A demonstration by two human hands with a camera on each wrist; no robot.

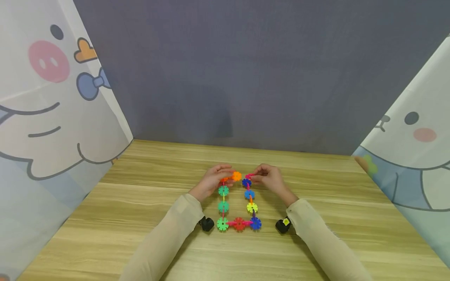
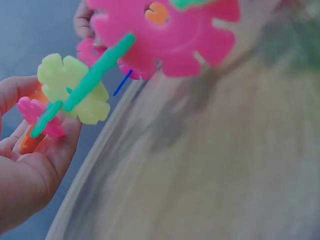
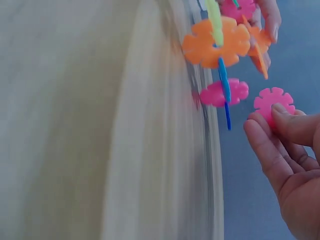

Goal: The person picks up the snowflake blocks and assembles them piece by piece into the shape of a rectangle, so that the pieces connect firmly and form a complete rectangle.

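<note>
A chain of notched plastic snowflake discs [image 1: 239, 223] forms a rectangular outline, with green discs [image 1: 223, 207] down its left side and blue and yellow discs [image 1: 252, 207] down its right. At the far left corner my left hand [image 1: 213, 181] holds the chain by an orange disc [image 2: 31, 141], thumb and fingers on either side. Another orange disc [image 1: 237, 176] sticks out rightward from there. My right hand [image 1: 271, 179] pinches a single pink disc [image 3: 273, 103] between thumb and fingers. That disc is close by the dark blue disc [image 1: 247, 182] at the chain's far right end.
The wood-grain table [image 1: 158, 171] runs back to a grey fabric panel [image 1: 225, 78]. Cartoon-printed curtains [image 1: 52, 128] flank both sides. Black wrist cameras [image 1: 207, 224] hang under each sleeve, on either side of the chain's near end.
</note>
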